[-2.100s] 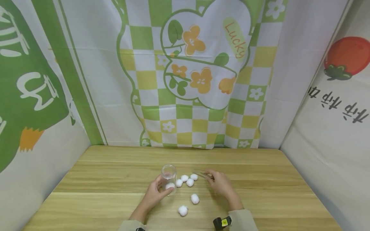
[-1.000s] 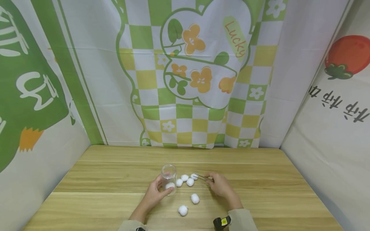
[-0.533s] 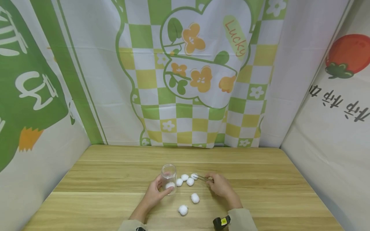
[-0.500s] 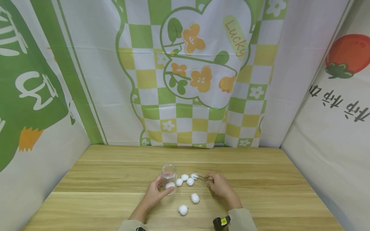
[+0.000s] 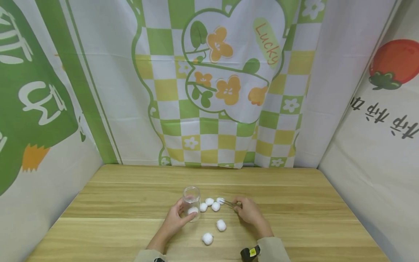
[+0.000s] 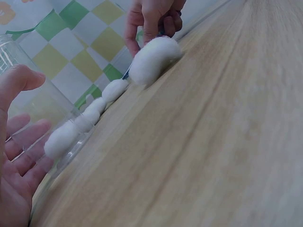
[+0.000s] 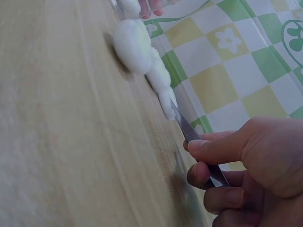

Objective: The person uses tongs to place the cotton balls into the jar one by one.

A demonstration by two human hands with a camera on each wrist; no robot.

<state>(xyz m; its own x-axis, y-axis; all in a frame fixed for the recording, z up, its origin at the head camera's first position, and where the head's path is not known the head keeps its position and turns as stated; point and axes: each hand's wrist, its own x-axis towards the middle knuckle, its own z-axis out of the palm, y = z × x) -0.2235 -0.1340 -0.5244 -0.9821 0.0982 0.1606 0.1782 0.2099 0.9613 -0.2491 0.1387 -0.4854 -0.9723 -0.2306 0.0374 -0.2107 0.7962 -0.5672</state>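
My left hand [image 5: 174, 219] grips a clear, open-topped jar [image 5: 191, 194] standing on the table, thumb in front and fingers around the far side. Inside, a white cotton ball [image 5: 192, 210] lies at the bottom. Between thumb and fingers, my right hand [image 5: 250, 211] pinches metal tweezers [image 7: 187, 130] that point left. Their tips meet the rightmost cotton ball [image 5: 220, 200] of a small cluster; the ball still rests on the table. Beside the jar sit the cluster's other cotton balls [image 5: 209, 201]. Whether the tips squeeze the ball is hard to tell.
Nearer to me, two loose cotton balls lie apart: one cotton ball [image 5: 221, 225] below the cluster, another cotton ball [image 5: 207, 238] closer to the front. The wooden table [image 5: 131, 196] ends at a checked curtain [image 5: 209, 142] behind; printed cloth hangs on both sides.
My right hand's tweezers have shifted from just beyond the rightmost cotton ball onto it, and their arms now look closer together. My left hand and the jar have stayed put.
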